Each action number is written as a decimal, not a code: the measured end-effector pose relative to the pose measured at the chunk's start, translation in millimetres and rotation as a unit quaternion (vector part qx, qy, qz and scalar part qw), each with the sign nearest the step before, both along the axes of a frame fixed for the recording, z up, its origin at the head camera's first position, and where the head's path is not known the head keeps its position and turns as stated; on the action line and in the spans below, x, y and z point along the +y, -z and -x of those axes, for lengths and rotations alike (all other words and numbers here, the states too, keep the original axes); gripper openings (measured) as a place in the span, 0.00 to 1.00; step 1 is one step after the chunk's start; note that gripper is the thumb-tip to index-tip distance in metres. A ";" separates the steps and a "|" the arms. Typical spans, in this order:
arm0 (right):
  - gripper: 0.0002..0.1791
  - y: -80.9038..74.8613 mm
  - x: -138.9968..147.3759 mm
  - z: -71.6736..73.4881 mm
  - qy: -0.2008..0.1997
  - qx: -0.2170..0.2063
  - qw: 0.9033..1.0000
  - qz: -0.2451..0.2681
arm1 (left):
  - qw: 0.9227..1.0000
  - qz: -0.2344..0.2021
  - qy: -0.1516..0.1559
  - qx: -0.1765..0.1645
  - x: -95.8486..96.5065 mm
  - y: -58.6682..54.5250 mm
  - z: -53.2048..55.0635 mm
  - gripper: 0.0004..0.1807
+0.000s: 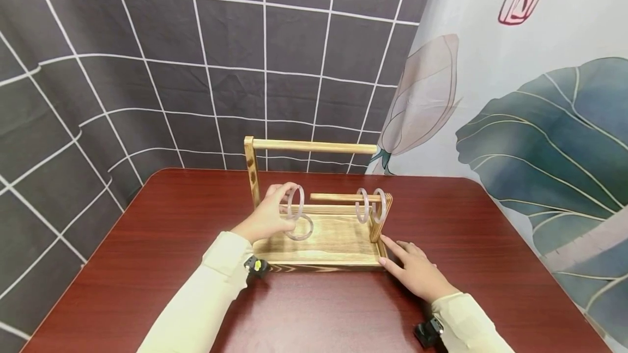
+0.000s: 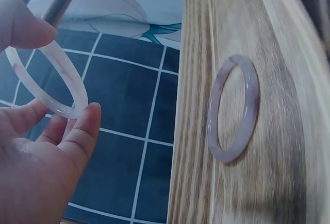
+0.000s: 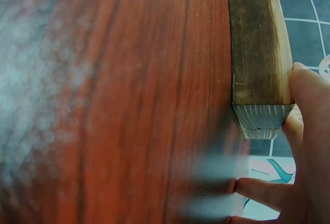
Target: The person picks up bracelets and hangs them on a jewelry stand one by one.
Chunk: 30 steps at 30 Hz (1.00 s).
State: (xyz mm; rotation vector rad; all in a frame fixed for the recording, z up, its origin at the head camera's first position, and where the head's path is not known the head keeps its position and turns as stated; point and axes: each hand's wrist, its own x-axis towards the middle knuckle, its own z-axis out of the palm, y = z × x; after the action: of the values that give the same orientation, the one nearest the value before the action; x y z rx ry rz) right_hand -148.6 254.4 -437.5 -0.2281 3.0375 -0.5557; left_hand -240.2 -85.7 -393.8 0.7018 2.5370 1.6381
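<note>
The left hand's [image 1: 270,214] thumb and fingers pinch a pale bangle [image 2: 69,74] over the wooden rack [image 1: 338,236], near its left edge, a second bangle [image 2: 251,95] lies flat below, two bangles [image 1: 384,206] hang near its right edge, the right hand [image 1: 414,268], fingers wide, touches its front right corner.

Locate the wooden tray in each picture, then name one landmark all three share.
Head: tray, lower centre, between left hand and right hand.
Left wrist: tray, right side, under the lying bangle.
Right wrist: tray, upper right, corner beside the right hand.
Shared landmark: white-gridded dark cloth.
</note>
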 end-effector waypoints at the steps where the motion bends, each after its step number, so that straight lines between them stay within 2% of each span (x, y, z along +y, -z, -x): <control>1: 0.34 0.0 0.2 0.0 0.001 -0.001 1.000 0.000 | 1.000 -0.009 0.000 -0.003 0.7 -0.4 -0.2 0.44; 12: 0.34 1.6 2.2 0.6 -0.001 0.004 1.000 -0.002 | 0.995 -0.086 -0.002 -0.046 10.4 -0.3 -2.0 0.47; 17: 0.34 0.2 1.6 -0.3 0.000 0.003 1.000 0.000 | 0.993 -0.105 0.001 -0.054 17.4 -0.9 -3.8 0.46; 24: 0.34 -0.1 0.4 -0.9 0.005 -0.006 1.000 -0.004 | 0.985 -0.153 -0.006 -0.082 27.7 3.7 -3.7 0.47; 30: 0.35 -0.2 0.0 -0.8 0.007 -0.009 1.000 -0.002 | 0.982 -0.164 -0.012 -0.096 34.3 6.8 -1.7 0.47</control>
State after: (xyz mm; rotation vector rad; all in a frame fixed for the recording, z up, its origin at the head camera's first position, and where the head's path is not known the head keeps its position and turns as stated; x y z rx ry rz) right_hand -147.8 254.4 -437.3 -0.2017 3.0253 -0.5505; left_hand -238.4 -51.4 -400.6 0.5004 2.1782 2.0470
